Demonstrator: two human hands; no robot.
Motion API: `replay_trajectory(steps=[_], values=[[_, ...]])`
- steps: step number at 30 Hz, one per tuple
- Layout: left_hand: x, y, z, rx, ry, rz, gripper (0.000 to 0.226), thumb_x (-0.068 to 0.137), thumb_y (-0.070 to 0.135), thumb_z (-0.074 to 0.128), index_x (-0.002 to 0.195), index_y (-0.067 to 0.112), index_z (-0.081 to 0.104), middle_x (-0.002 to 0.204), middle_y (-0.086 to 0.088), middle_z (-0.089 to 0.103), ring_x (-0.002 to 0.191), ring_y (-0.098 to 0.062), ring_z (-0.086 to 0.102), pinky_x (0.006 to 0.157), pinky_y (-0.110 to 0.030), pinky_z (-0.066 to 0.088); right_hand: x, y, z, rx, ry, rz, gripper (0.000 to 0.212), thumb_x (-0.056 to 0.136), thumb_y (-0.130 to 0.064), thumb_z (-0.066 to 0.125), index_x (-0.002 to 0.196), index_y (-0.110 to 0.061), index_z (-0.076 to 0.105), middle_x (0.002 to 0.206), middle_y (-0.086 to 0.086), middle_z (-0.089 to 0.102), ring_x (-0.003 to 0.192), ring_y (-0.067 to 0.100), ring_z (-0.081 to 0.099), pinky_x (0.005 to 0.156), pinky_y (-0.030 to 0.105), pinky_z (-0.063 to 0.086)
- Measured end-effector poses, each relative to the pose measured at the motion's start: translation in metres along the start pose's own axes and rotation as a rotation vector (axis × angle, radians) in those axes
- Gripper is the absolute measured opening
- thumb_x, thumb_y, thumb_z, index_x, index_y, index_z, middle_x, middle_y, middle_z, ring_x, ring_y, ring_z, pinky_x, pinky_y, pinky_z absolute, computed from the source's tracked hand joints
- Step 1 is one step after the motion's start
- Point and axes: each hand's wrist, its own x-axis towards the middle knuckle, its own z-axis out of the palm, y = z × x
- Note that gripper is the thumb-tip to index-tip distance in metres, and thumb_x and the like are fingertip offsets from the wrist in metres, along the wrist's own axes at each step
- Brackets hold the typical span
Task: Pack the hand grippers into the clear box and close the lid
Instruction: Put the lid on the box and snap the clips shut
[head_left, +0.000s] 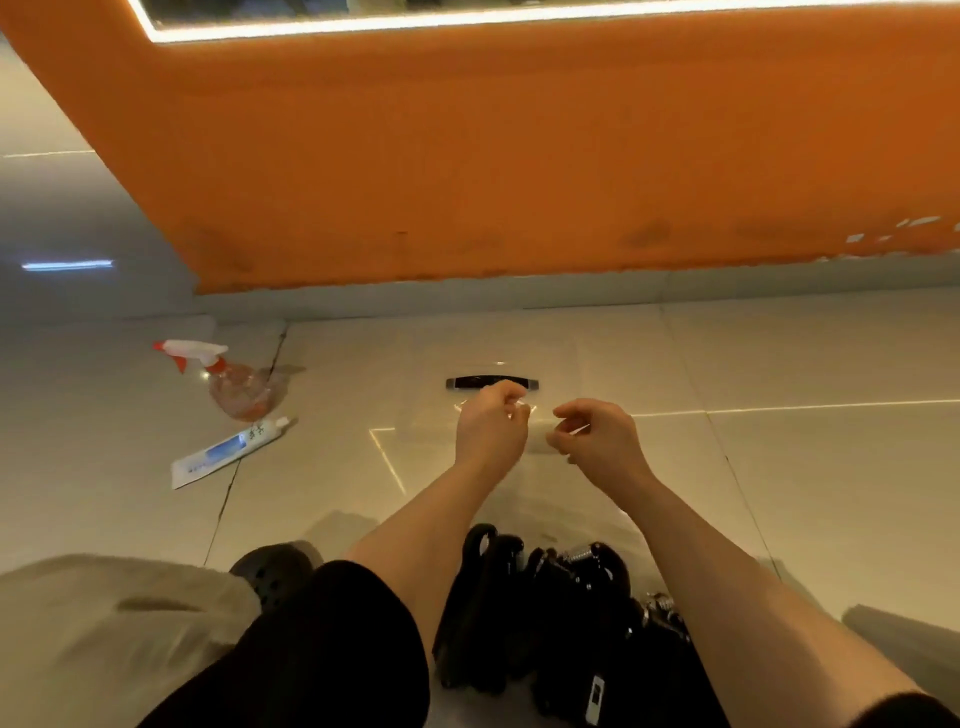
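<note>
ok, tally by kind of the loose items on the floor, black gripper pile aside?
Spray bottle: 1
Tube: 1
Clear box: 1
Total: 3

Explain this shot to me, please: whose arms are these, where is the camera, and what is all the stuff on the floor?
There is no machine here. The single picture comes from a wide-angle camera worn on a person's head, looking down at their own bare arms. The left hand and right hand are both at the far edge of a clear box, which is hard to see because it is transparent; its dark latch shows just beyond the fingers. Whether the fingers pinch anything I cannot tell. Near the person lies a pile of black hand grippers with metal springs. On the tiled floor to the left lie a spray bottle and a toothpaste tube.
</note>
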Motion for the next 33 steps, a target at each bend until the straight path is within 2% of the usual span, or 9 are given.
replay_trajectory(steps=[3,8,13,15,19,23,25,30,33], values=[[0.038,-0.010,0.014,0.152,-0.069,0.016,0.032,0.091,0.015,0.057,0.123,0.015,0.059,0.123,-0.004,0.061,0.112,-0.019,0.057,0.099,-0.033,0.046,0.036,0.016,-0.003,-0.067,-0.016,0.038,0.027,0.074,-0.008,0.074,0.101,-0.007,0.069,0.085,0.006,0.067,0.076,0.020,0.061,0.078,0.039,0.055],[0.099,-0.044,0.027,0.373,-0.165,0.002,0.035,0.090,0.015,0.055,0.125,0.016,0.057,0.128,-0.005,0.058,0.116,-0.023,0.055,0.097,-0.033,0.045,0.091,0.050,0.005,-0.129,-0.061,0.097,0.032,0.075,-0.010,0.074,0.106,-0.009,0.067,0.092,0.004,0.064,0.084,0.017,0.060,0.078,0.027,0.048],[0.143,-0.073,0.052,0.436,-0.212,0.032,0.040,0.087,0.009,0.057,0.126,0.017,0.056,0.131,-0.004,0.053,0.117,-0.024,0.053,0.098,-0.035,0.045,0.136,0.074,0.042,-0.081,-0.079,0.152,0.036,0.072,-0.005,0.075,0.107,-0.005,0.067,0.092,0.006,0.060,0.082,0.017,0.056,0.079,0.028,0.047],[0.157,-0.084,0.060,0.457,-0.206,0.081,0.045,0.085,0.007,0.058,0.128,0.017,0.054,0.131,-0.004,0.051,0.119,-0.024,0.051,0.098,-0.034,0.044,0.151,0.081,0.056,-0.085,-0.087,0.174,0.040,0.073,-0.006,0.073,0.112,-0.008,0.065,0.100,0.009,0.062,0.085,0.017,0.056,0.081,0.029,0.047],[0.183,-0.107,0.065,0.607,-0.176,0.087,0.060,0.085,0.009,0.058,0.141,0.019,0.039,0.145,-0.003,0.039,0.134,-0.023,0.034,0.107,-0.034,0.033,0.177,0.087,0.070,-0.158,-0.101,0.146,0.055,0.075,-0.012,0.072,0.128,-0.015,0.056,0.119,0.012,0.056,0.104,0.027,0.058,0.092,0.035,0.048],[0.199,-0.125,0.066,0.762,-0.249,-0.012,0.072,0.086,0.036,0.061,0.147,0.024,0.025,0.156,-0.005,0.020,0.145,-0.025,0.010,0.117,-0.039,0.017,0.195,0.093,0.077,-0.219,-0.082,0.155,0.063,0.075,-0.016,0.074,0.133,-0.021,0.051,0.125,0.012,0.049,0.110,0.028,0.056,0.095,0.035,0.047],[0.201,-0.134,0.069,0.780,-0.268,-0.048,0.065,0.087,0.041,0.060,0.143,0.024,0.032,0.154,-0.007,0.021,0.145,-0.027,0.009,0.118,-0.041,0.015,0.198,0.097,0.081,-0.277,-0.105,0.147,0.064,0.076,-0.018,0.074,0.135,-0.023,0.049,0.129,0.011,0.047,0.113,0.028,0.055,0.097,0.034,0.046],[0.206,-0.136,0.072,0.670,-0.131,-0.053,0.028,0.085,0.026,0.063,0.112,0.021,0.057,0.128,-0.008,0.041,0.125,-0.027,0.035,0.110,-0.041,0.029,0.195,0.098,0.085,-0.370,-0.136,0.114,0.066,0.078,-0.023,0.072,0.138,-0.025,0.045,0.133,0.010,0.043,0.124,0.028,0.045,0.105,0.035,0.039],[0.200,-0.135,0.070,0.629,-0.158,-0.035,0.028,0.082,0.025,0.066,0.108,0.024,0.056,0.129,-0.005,0.034,0.129,-0.025,0.030,0.114,-0.056,0.017,0.193,0.093,0.087,-0.504,-0.073,0.088,0.079,0.076,-0.031,0.074,0.144,-0.026,0.035,0.142,0.012,0.033,0.133,0.031,0.033,0.110,0.039,0.031]])
